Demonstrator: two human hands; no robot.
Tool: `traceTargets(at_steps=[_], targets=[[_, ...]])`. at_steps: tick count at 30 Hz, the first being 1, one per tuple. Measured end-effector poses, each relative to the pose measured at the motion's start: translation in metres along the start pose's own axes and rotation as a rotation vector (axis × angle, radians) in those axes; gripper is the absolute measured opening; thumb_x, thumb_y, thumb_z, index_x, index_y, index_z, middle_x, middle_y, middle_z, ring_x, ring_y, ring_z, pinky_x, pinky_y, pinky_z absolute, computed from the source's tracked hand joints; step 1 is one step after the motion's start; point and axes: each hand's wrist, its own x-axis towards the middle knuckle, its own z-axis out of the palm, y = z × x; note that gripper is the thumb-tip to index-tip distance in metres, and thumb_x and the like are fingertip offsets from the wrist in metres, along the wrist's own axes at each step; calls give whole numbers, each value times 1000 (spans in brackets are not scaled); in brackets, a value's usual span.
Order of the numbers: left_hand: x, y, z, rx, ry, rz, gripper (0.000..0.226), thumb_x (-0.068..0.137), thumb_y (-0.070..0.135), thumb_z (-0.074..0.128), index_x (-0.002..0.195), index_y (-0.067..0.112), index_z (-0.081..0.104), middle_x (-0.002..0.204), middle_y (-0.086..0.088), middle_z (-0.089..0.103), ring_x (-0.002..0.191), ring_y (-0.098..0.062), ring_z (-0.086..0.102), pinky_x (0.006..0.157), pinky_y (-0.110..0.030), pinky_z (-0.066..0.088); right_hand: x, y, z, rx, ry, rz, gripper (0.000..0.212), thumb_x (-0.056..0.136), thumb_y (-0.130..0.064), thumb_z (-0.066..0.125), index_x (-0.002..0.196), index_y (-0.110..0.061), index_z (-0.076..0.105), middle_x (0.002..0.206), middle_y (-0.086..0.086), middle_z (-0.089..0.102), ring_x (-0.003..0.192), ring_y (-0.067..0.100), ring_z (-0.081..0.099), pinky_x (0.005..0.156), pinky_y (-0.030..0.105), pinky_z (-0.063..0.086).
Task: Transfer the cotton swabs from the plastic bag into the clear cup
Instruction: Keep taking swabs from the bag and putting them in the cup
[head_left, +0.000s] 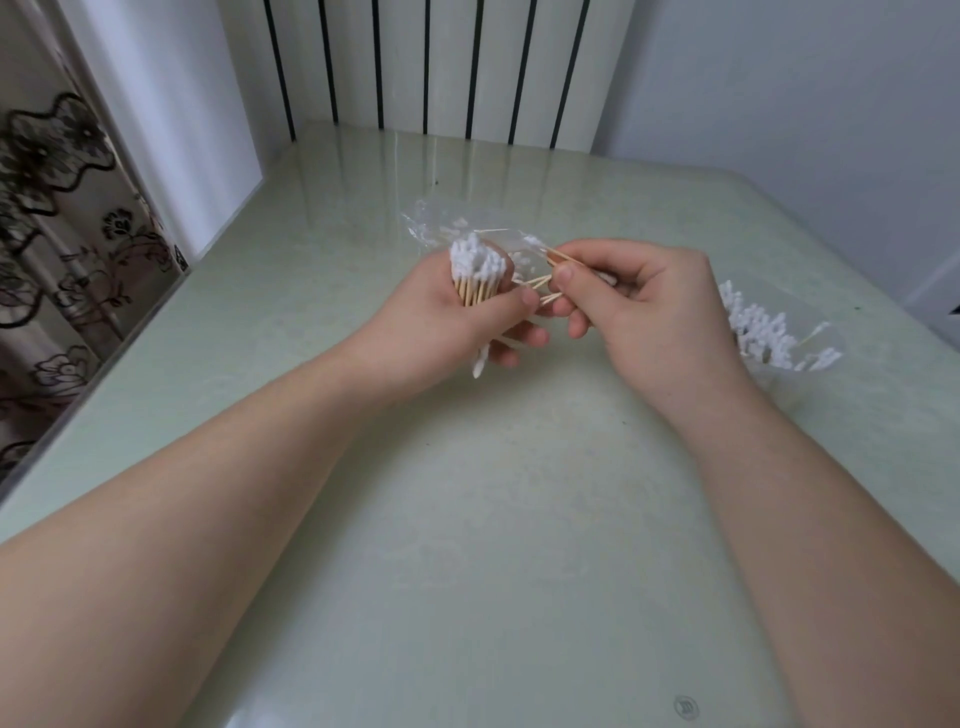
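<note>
My left hand (457, 322) grips an upright bundle of cotton swabs (475, 273), white tips up and wooden sticks showing below. My right hand (639, 306) pinches a few loose swabs (540, 283) between thumb and fingers, right beside the bundle. The clear plastic bag (447, 223) lies crumpled on the table just behind both hands, with some white swab tips still inside. To the right of my right hand stands the clear cup (810, 348), partly hidden by my wrist, holding several swabs (758, 332) with tips up.
A pale green glossy table (493, 519) carries everything. A white radiator (441, 62) stands behind its far edge, a white wall to the right, and a patterned curtain (57, 208) hangs beyond the left edge.
</note>
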Motion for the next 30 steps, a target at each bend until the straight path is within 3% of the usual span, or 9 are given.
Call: traceTargets(at_steps=[4,7,12,17,20,23,25,27,30], targets=[[1,-1,0,138,-8,19,7,99,5,62,104,8,67,85,-6,74,58,-13,60,48,-26,48,0,0,2,15,13,5,15,94,-8,67,104,-14,75,68,3,69,53,10,60,61,23,50],[1,-2,-1,115,-8,-12,7,101,7,61,106,11,59,84,-4,75,54,-15,54,47,-27,45,0,1,2,-2,53,17,15,93,-12,69,106,-12,76,71,-6,70,54,3,60,58,21,49],[1,-3,-1,68,-33,-73,29,101,8,60,129,14,53,93,-6,79,54,-14,54,49,-26,46,-1,1,3,-83,127,-61,13,93,-23,67,98,-34,73,78,-22,70,65,-4,58,72,24,46],[0,-6,-5,198,-10,-73,10,103,8,57,106,11,66,85,-2,77,54,-13,54,50,-25,47,0,-7,-2,-68,272,-133,15,95,-21,61,102,-30,72,84,-15,71,73,7,64,72,34,56],[2,-5,-3,170,56,-86,17,104,10,53,90,11,63,69,2,68,51,-15,50,50,-28,45,0,-6,-5,-77,273,-138,15,95,-21,61,100,-29,72,81,-15,70,75,8,66,71,41,58],[5,-6,-1,126,123,-133,30,105,15,53,75,12,57,58,3,56,49,-16,48,53,-30,44,-2,-4,-1,-122,224,-135,14,94,-23,61,98,-31,72,79,-20,69,70,2,63,70,29,54],[6,-7,0,46,139,-167,31,104,14,53,73,12,56,57,1,55,49,-16,47,57,-32,42,-2,-2,2,-149,193,-130,15,94,-23,62,95,-35,70,76,-23,68,66,-1,62,68,22,49],[6,-5,1,-8,147,-172,29,104,13,51,76,11,57,59,-1,57,49,-16,47,55,-30,42,-3,-2,3,-163,159,-117,18,93,-23,63,91,-40,68,71,-25,66,64,0,62,68,24,50],[4,-5,4,28,131,-126,26,108,19,48,95,5,66,77,-9,72,60,-17,61,55,-31,52,-4,-1,6,-131,96,-88,22,94,-17,64,90,-38,68,65,-21,67,58,2,64,64,27,53]])
